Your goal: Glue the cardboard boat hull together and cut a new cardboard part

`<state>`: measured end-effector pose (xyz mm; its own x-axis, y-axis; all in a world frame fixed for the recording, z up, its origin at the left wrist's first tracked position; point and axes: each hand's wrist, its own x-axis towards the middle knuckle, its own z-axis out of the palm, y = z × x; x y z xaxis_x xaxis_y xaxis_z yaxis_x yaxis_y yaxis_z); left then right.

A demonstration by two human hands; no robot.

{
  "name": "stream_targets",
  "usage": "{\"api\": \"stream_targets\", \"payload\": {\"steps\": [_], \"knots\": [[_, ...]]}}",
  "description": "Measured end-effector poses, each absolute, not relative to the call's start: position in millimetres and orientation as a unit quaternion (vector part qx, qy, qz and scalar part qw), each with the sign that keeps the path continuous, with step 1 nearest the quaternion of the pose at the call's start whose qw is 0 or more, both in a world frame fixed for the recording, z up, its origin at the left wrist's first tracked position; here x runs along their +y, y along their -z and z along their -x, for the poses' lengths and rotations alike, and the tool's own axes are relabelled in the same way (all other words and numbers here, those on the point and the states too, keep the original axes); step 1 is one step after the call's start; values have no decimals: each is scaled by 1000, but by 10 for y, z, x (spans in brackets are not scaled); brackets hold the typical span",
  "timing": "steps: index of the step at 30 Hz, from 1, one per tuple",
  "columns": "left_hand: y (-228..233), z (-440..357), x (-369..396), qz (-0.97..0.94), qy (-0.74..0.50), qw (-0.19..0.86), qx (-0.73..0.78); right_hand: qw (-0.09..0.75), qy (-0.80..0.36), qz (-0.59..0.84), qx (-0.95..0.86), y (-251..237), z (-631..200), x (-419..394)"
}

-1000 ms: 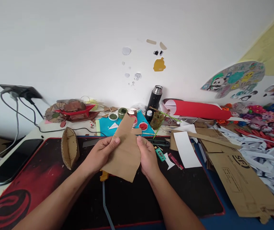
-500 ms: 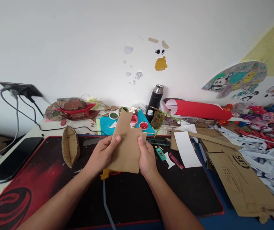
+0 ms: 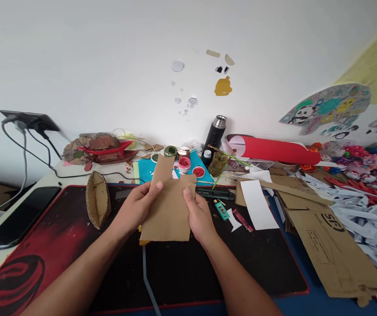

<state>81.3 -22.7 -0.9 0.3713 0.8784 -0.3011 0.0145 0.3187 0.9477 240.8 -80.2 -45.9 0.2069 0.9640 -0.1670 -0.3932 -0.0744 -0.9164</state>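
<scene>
Hands hold the flat brown cardboard piece with a narrow tab on top (image 3: 168,206) above the black and red desk mat (image 3: 53,245): the left hand (image 3: 135,210) pinches its left edge and the right hand (image 3: 199,215) pinches its right edge, thumbs on the front. Compared with a second ago the sheet has turned from tilted to almost square, so it now faces the person straight. Its lower edge hangs over free mat, while the small cardboard boat (image 3: 98,198) stands near on the left and the white paper strip (image 3: 256,204) lies near on the right.
</scene>
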Motion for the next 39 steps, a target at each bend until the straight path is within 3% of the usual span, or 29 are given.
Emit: {"api": "stream_targets", "payload": {"steps": [6, 14, 28, 39], "knots": [[63, -739, -218, -514, -326, 645, 463, 622, -567, 449, -301, 444, -2402, -822], [191, -818, -306, -448, -325, 724, 412, 655, -554, 441, -264, 503, -2404, -818], [181, -866, -317, -467, -371, 683, 422, 650, -553, 455, -256, 450, -2422, -827], [204, -881, -299, -427, -350, 734, 395, 652, -558, 456, -234, 467, -2383, -839]]}}
